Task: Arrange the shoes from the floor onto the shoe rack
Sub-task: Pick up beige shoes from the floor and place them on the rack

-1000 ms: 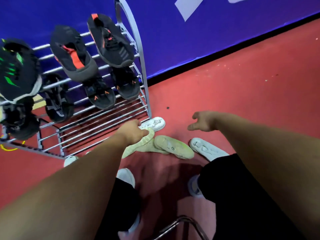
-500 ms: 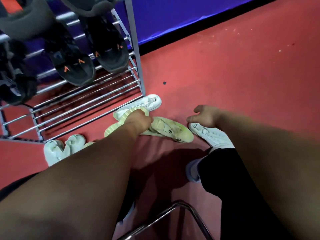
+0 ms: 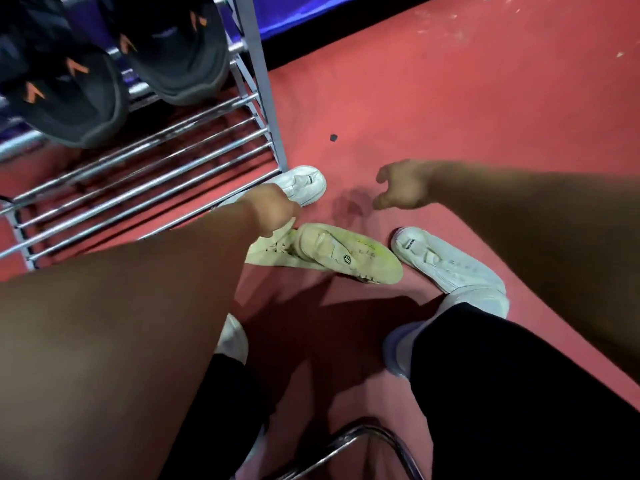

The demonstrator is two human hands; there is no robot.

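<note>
Two cream-yellow shoes lie on the red floor in front of the rack. My left hand (image 3: 273, 211) is closed on the heel end of the left cream shoe (image 3: 273, 252); the other cream shoe (image 3: 349, 252) lies partly over it. My right hand (image 3: 401, 185) hovers over the floor with fingers loosely curled, holding nothing. A white sneaker (image 3: 304, 183) rests by the foot of the metal shoe rack (image 3: 156, 168), a second white sneaker (image 3: 446, 261) lies to the right. The rack's lowest rails are bare.
Two dark sandals with orange marks (image 3: 114, 64) sit on the rack's upper shelf. My legs in black trousers and white shoes (image 3: 398, 351) stand below the shoes. A chrome chair frame (image 3: 356, 441) is at the bottom. A blue wall runs behind.
The view has tilted down and closer to the floor. My left hand keeps its hold on the cream shoe. My right hand has lifted off the right white sneaker toward the rack.
</note>
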